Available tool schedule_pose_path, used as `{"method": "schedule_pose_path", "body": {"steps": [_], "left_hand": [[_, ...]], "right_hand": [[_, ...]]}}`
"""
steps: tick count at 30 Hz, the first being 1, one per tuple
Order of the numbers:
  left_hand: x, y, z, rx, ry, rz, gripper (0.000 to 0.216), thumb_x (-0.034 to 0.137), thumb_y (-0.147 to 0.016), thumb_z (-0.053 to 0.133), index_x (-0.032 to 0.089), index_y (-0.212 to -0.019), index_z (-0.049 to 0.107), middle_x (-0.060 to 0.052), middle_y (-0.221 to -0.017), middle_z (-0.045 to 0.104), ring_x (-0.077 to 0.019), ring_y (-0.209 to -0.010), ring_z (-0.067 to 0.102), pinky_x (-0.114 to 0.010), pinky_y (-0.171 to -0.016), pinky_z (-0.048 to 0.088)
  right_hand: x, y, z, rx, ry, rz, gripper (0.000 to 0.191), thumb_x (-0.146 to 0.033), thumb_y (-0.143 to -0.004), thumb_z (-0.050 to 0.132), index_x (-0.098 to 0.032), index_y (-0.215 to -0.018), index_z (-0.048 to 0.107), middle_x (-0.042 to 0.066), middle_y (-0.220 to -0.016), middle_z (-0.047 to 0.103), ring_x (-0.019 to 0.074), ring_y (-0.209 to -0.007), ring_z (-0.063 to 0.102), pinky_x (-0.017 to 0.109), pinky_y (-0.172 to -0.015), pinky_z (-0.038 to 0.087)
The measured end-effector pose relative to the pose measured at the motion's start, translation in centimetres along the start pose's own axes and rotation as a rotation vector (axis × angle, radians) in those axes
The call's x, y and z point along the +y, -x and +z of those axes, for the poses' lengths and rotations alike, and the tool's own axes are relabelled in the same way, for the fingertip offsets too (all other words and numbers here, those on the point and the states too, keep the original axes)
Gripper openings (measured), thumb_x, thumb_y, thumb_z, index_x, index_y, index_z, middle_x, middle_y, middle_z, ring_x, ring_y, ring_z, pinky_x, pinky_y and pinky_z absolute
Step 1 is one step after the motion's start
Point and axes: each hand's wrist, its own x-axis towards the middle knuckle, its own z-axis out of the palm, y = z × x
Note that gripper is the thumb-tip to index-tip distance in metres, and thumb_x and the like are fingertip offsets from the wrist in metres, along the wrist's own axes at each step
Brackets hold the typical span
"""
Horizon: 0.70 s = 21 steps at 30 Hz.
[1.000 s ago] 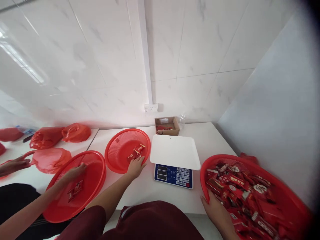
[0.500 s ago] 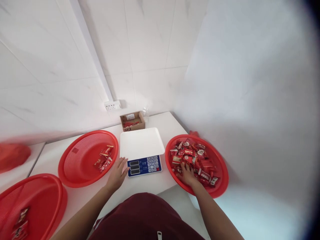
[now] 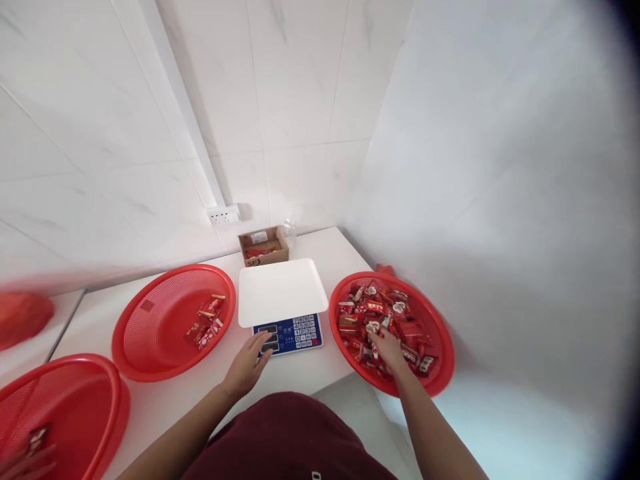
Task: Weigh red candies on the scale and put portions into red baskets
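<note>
My left hand point(image 3: 246, 365) is open, its fingers spread over the display side of a blue-and-white digital scale point(image 3: 287, 340). A flat white weighing pan point(image 3: 281, 291) with nothing on it tops the scale. On the right, my right hand point(image 3: 387, 347) reaches into a round red plastic basket point(image 3: 447, 363) full of small red wrapped snacks. Its fingers are closed on a red snack packet point(image 3: 373, 327) with a pale round mark, just above the pile; the fingers partly cover it.
A second red basket point(image 3: 145, 333) holds several packets. In another red basket point(image 3: 113, 427) at lower left, a different person's blurred hand point(image 3: 30, 463) reaches in. A cardboard box point(image 3: 264, 247) with red packets stands by the wall, below a power socket point(image 3: 223, 214).
My right hand has risen slightly from the pile with a packet in its fingers. My left hand has slid right onto the scale's display. Another person's hand has entered the lower-left basket.
</note>
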Motion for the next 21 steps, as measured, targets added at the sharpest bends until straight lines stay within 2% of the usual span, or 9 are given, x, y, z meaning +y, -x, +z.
{"method": "schedule_pose_path", "body": {"steps": [3, 5, 8, 11, 15, 18, 21], "left_hand": [[0.4, 0.2, 0.1, -0.038, 0.036, -0.011, 0.035, 0.035, -0.093, 0.045, 0.024, -0.124, 0.057, -0.008, -0.127, 0.062, -0.0221, -0.12, 0.057, -0.041, -0.104, 0.046], [0.8, 0.3, 0.1, -0.067, 0.057, -0.01, 0.034, 0.034, -0.093, 0.046, 0.024, -0.123, 0.057, -0.007, -0.125, 0.063, -0.022, -0.118, 0.058, -0.041, -0.103, 0.046], [1.5, 0.4, 0.1, -0.099, 0.075, 0.001, 0.032, 0.032, -0.093, 0.046, 0.023, -0.121, 0.058, -0.008, -0.124, 0.063, -0.022, -0.117, 0.058, -0.041, -0.103, 0.047], [1.8, 0.3, -0.4, -0.109, 0.078, -0.006, 0.031, 0.03, -0.092, 0.047, 0.023, -0.121, 0.058, -0.008, -0.124, 0.064, -0.0217, -0.117, 0.058, -0.041, -0.103, 0.046], [1.6, 0.3, -1.5, -0.074, 0.075, -0.052, 0.032, 0.03, -0.093, 0.046, 0.023, -0.122, 0.058, -0.008, -0.123, 0.064, -0.0212, -0.116, 0.059, -0.039, -0.102, 0.047], [0.9, 0.8, -2.2, -0.023, 0.08, -0.101, 0.031, 0.03, -0.092, 0.047, 0.024, -0.121, 0.058, -0.007, -0.121, 0.065, -0.0206, -0.113, 0.06, -0.037, -0.1, 0.048], [0.0, 1.8, -2.7, 0.026, 0.085, -0.16, 0.031, 0.031, -0.092, 0.046, 0.024, -0.12, 0.058, -0.007, -0.119, 0.065, -0.0207, -0.112, 0.06, -0.038, -0.099, 0.048]], "right_hand": [[-1.8, 0.6, -0.4, -0.025, -0.202, 0.038, 0.031, -0.04, -0.084, 0.046, -0.022, -0.104, 0.061, 0.008, -0.097, 0.074, 0.022, -0.083, 0.07, 0.032, -0.069, 0.054], [-3.7, 1.0, -0.3, -0.112, -0.497, 0.111, 0.028, -0.039, -0.079, 0.056, -0.023, -0.101, 0.061, 0.006, -0.088, 0.075, 0.0215, -0.075, 0.07, 0.032, -0.063, 0.055], [-7.3, 1.6, 0.6, -0.28, -0.899, 0.215, 0.021, -0.027, -0.069, 0.07, -0.023, -0.088, 0.061, 0.002, -0.073, 0.073, 0.019, -0.062, 0.067, 0.029, -0.055, 0.054], [-11.2, 1.8, 2.7, -0.399, -0.927, 0.186, 0.017, -0.021, -0.068, 0.072, -0.021, -0.081, 0.061, 0.0, -0.064, 0.069, 0.0141, -0.052, 0.062, 0.024, -0.047, 0.05], [-15.5, 1.0, 6.9, -0.51, -0.873, 0.142, 0.013, -0.024, -0.074, 0.07, -0.019, -0.081, 0.062, 0.0, -0.065, 0.067, 0.0117, -0.052, 0.059, 0.022, -0.047, 0.05], [-17.6, -0.3, 9.9, -0.506, -0.843, 0.15, 0.015, -0.035, -0.081, 0.065, -0.021, -0.083, 0.059, -0.003, -0.062, 0.063, 0.0097, -0.047, 0.054, 0.022, -0.045, 0.047], [-18.5, -1.6, 11.7, -0.474, -0.818, 0.178, 0.027, -0.05, -0.084, 0.057, -0.022, -0.082, 0.056, -0.004, -0.057, 0.059, 0.0101, -0.045, 0.051, 0.023, -0.045, 0.047]]}}
